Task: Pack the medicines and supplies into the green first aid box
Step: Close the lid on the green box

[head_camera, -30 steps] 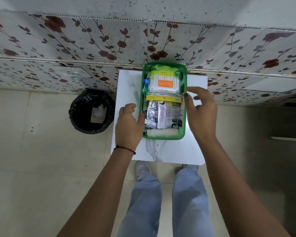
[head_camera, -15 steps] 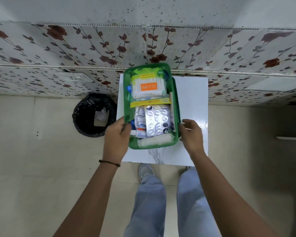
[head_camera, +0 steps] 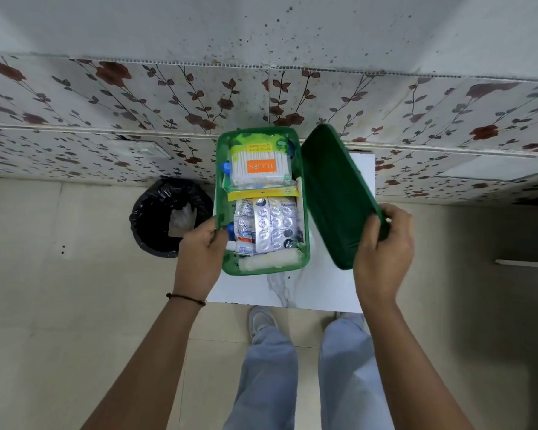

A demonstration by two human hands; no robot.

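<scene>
The green first aid box (head_camera: 221,193) is at the left of a small white table (head_camera: 311,290), full of supplies. A pack of cotton swabs (head_camera: 260,166) fills its far half, silver blister strips (head_camera: 269,225) lie in the near half, and a white gauze roll (head_camera: 271,260) lies along the near wall. My left hand (head_camera: 201,252) grips the box's near left wall. My right hand (head_camera: 382,252) holds the dark green lid (head_camera: 333,193) by its near right edge, tilted up beside the box's right side.
A black-lined waste bin (head_camera: 168,215) stands on the floor left of the table. A floral tiled wall (head_camera: 137,94) rises right behind the table. My legs and shoes are under the table's near edge.
The box has shifted left on the table under my left hand. My right hand has taken the lid from beside the box and raised it on edge to the right.
</scene>
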